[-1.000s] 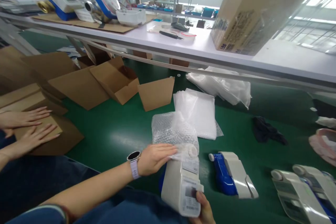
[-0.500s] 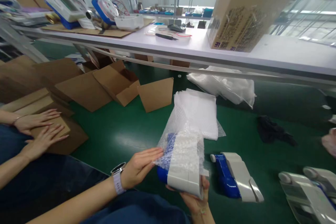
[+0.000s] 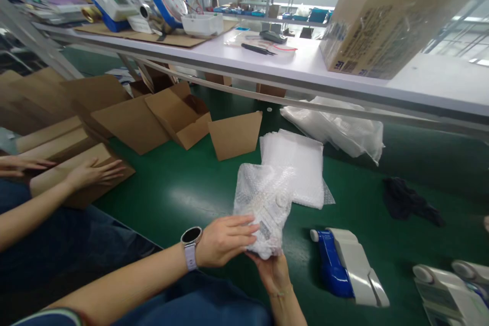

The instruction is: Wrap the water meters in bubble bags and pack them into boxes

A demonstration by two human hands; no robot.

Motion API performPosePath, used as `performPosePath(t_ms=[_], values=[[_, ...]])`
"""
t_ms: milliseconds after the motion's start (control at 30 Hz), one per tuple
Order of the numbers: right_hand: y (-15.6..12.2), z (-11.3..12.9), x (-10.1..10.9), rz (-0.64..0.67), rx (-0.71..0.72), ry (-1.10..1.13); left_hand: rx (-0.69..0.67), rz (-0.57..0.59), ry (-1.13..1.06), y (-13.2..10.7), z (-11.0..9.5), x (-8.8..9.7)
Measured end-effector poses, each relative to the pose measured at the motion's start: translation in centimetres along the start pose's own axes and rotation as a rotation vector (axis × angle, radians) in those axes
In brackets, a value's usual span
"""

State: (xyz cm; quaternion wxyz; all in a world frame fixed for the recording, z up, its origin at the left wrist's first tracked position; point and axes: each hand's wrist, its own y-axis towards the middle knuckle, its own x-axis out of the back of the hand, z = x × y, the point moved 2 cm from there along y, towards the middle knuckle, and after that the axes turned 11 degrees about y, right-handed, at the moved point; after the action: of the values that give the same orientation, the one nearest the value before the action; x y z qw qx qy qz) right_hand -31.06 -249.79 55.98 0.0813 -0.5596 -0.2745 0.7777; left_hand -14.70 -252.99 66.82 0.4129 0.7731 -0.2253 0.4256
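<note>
A bubble wrap bag (image 3: 263,204) is in front of me above the green table, with a white device inside, blurred by the film. My left hand (image 3: 227,240), with a watch on its wrist, holds the bag's near left side, its fingers stretched across the front. From below, my right hand (image 3: 272,270) grips the bag's lower end; the film hides part of its fingers. A stack of flat bubble wrap bags (image 3: 301,168) lies just behind. To the right of my right hand rests a blue and white device (image 3: 349,266) without wrapping.
More white devices (image 3: 451,293) lie at the lower right, near a dark cloth (image 3: 410,201). Open cardboard boxes (image 3: 179,114) stand at the left, where a co-worker's hands (image 3: 93,172) touch a closed box. A white shelf (image 3: 298,69) crosses above the table, carrying a large carton (image 3: 367,25).
The blue and white device now sits fully inside the bubble wrap bag, turned and held more upright. My left hand has moved right onto its front. The co-worker's hands have spread apart.
</note>
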Motion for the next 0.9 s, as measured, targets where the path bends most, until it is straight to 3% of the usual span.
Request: performPosePath(t_ms=[100,233,333,433,533,600,667,800,900], values=[[0.6,-0.3,0.2,0.014,-0.025,-0.101,0.187,-0.039,-0.009,-3.7,0.7,-1.5],[2.5,-1.6,0.2,0.011,-0.062,-0.213,0.276,-0.053,-0.024,-5.5,2.3,-3.8],[4.3,-2.8,0.3,-0.007,-0.01,-0.274,0.344,-0.113,-0.053,-6.2,4.3,-5.1],[5.6,-3.8,1.2,0.023,0.121,-0.384,0.383,-0.093,-0.028,-7.6,5.6,-6.2],[5.5,-3.7,3.3,-0.145,0.353,-0.633,0.347,-0.03,-0.024,-9.0,5.5,-6.9],[4.8,-2.7,4.6,-0.336,0.479,-0.778,0.32,-0.004,-0.037,-9.3,5.0,-7.2],[3.9,-1.3,5.2,-0.429,0.55,-0.845,0.295,0.013,-0.038,-9.0,4.5,-7.6],[1.7,0.1,5.9,-0.248,0.647,-1.295,0.254,0.037,-0.041,-8.6,4.2,-8.8],[-0.4,-1.0,8.3,-0.119,0.559,-1.601,0.216,0.075,-0.079,-9.9,4.2,-9.6]])
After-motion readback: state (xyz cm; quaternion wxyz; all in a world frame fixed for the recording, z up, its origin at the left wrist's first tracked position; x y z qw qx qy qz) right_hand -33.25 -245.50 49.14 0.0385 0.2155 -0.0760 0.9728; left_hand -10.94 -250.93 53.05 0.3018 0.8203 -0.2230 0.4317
